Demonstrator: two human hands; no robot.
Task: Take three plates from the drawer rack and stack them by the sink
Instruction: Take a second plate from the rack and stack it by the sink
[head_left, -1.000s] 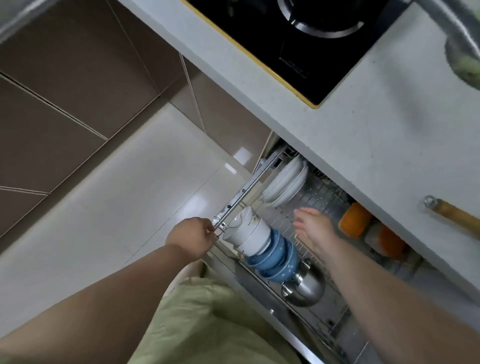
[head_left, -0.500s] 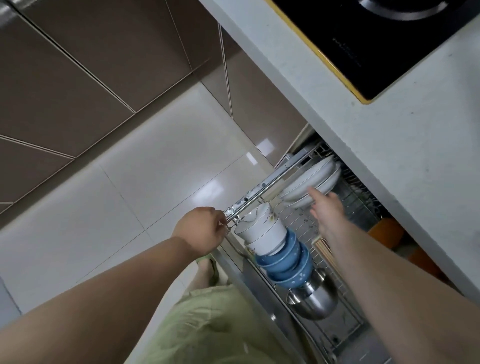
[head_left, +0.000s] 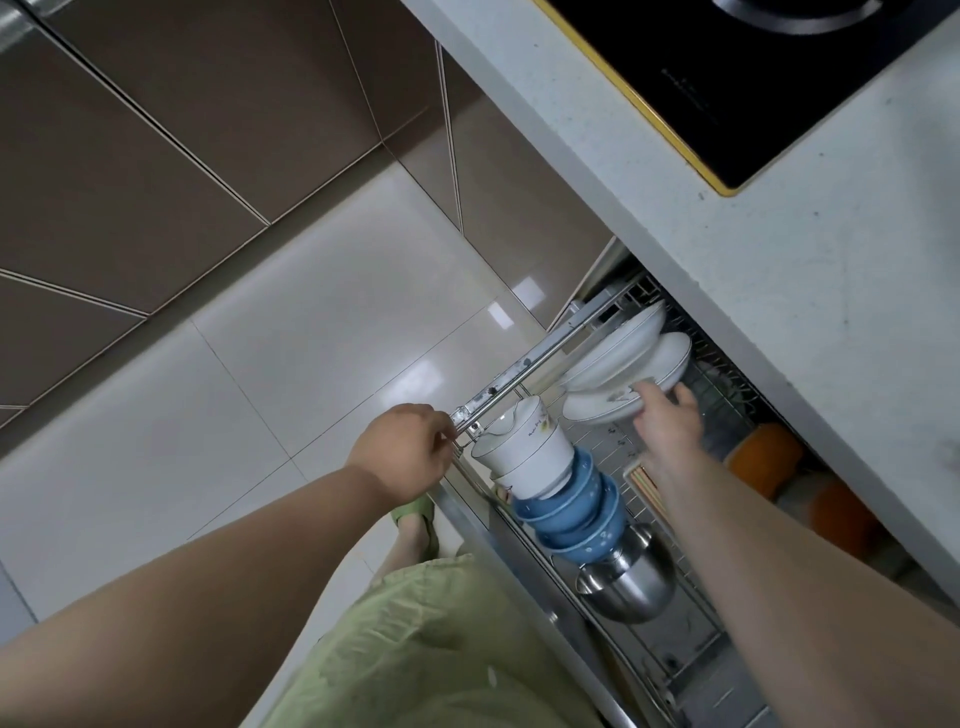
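Head view, the only one you have, looks down over your two bare arms into the open drawer rack (head_left: 691, 525) under the bench (head_left: 779, 249). Your left hand (head_left: 402, 449) is clenched on the end of the drawer's metal rail (head_left: 524, 371), its fingers (head_left: 441, 441) pinched around it, well apart from the plates. Your right hand (head_left: 667, 423) is the nearer one: it reaches forward into the rack and its fingers (head_left: 647, 392) touch the rim of the nearest plate (head_left: 597, 408), curling onto it, though you cannot tell whether they have fully closed on it. The plates (head_left: 618, 353) stand on edge in the wire slots at the far end of the rack, leaning, with their faces turned toward you and their rims running from the rail side across toward the bench edge. So the plate lies just ahead of and to the left of your right palm, beyond the white cup (head_left: 524, 452), the blue bowls (head_left: 576, 512) and the steel bowl (head_left: 628, 587). By my judgement the lift should go up and back toward you, along the plate's own plane, to clear its neighbours and the bench overhang. None is yet stacked by the sink, which is out of sight.
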